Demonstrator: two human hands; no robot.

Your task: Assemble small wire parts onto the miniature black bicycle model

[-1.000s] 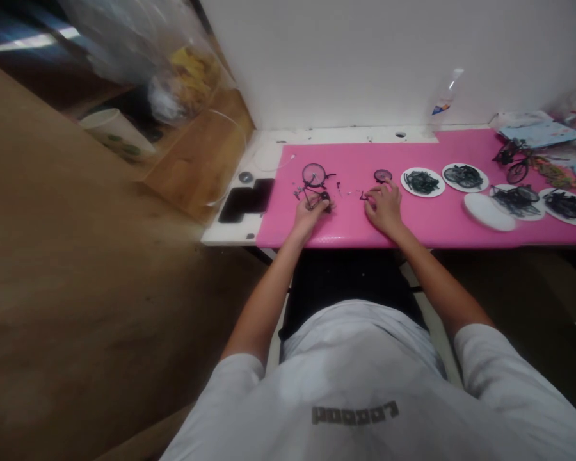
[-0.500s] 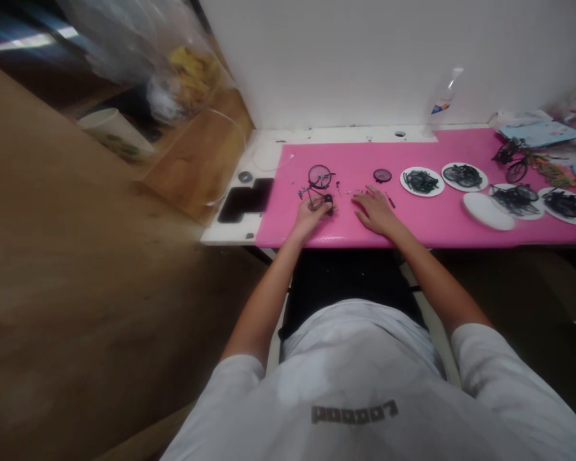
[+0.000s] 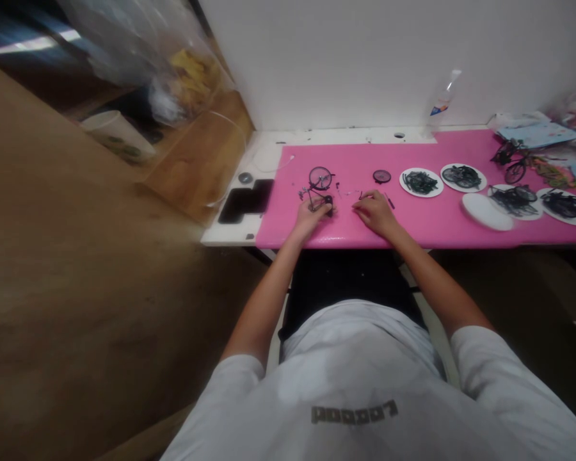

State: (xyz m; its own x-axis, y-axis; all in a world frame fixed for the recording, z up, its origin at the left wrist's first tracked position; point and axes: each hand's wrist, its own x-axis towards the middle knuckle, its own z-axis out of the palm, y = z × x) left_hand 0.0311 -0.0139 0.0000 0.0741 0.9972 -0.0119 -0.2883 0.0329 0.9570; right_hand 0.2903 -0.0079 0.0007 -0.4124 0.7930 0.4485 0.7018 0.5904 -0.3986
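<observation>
My left hand (image 3: 310, 218) is closed on a small black model bicycle (image 3: 312, 191), which has one wheel attached at its far end. To the right, my right hand (image 3: 375, 212) rests on the pink mat (image 3: 345, 235), its thumb and fingers drawn together; whatever may be between the fingertips is too small to name. Tiny parts (image 3: 348, 192) lie between my hands. A loose wheel (image 3: 382, 176) is just beyond my right hand, and a thin dark rod (image 3: 390, 202) lies beside it.
White plates of black parts (image 3: 421, 183) stand on the right, with a white lid or dish (image 3: 487, 212) overlapping one. Another model bicycle (image 3: 515, 170) is behind them. A bottle (image 3: 445, 96) stands at the back. Dark flat objects (image 3: 246, 202) lie on the left, near a paper cup (image 3: 118, 133).
The fingers of my right hand have drawn together from a spread pose, and a small dark part now shows at them. My left hand keeps its hold on the bicycle.
</observation>
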